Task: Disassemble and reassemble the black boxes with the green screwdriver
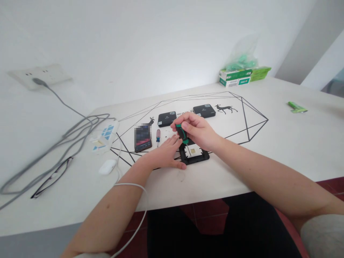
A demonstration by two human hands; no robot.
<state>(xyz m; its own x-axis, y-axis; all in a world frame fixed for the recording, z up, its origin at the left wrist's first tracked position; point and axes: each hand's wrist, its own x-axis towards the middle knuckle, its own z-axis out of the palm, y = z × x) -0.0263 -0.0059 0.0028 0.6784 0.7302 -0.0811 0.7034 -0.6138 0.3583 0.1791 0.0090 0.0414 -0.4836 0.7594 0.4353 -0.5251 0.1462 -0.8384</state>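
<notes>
Head view: right grip pinches one screwdriver of two; spread left grip touches one opened case of three.

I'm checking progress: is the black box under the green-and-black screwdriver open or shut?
Open: the black box shows a silvery inner plate within its rim.

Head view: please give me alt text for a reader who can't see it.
A person's right hand holds a green-and-black screwdriver, its shaft angled down at an open black casing, while the left hand rests at the casing's left edge. Two flat black boxes lie beyond; a phone and smaller screwdriver lie to the left.
</notes>
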